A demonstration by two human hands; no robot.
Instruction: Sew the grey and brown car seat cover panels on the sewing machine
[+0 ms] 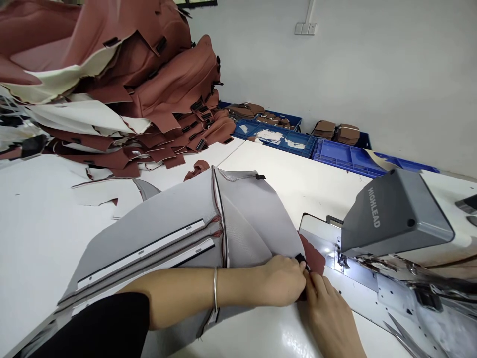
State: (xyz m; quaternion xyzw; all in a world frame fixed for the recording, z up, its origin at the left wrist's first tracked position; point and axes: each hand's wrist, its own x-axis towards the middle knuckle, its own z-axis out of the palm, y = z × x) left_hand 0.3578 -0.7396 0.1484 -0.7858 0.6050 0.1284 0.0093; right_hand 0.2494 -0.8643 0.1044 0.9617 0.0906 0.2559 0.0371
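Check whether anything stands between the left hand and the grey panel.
Nothing visible does: the left hand is on the grey panel at its edge, with the right hand close beside it.

left forearm reaching across toward the right, left hand (286, 281) curling into a loose fist, knuckles up, right hand (328, 303) angling inward, fingers bending, fingertips meeting the left hand's

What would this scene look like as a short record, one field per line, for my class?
Left hand: closed at the edge of the grey cover
Right hand: beside it, fingers at the same edge
Sewing machine: marked HIGHLEAD, lit underneath
Scissors: lower right, by the machine
Pile: reddish-brown covers, back left
Crates: blue, along the wall, some with brown pieces
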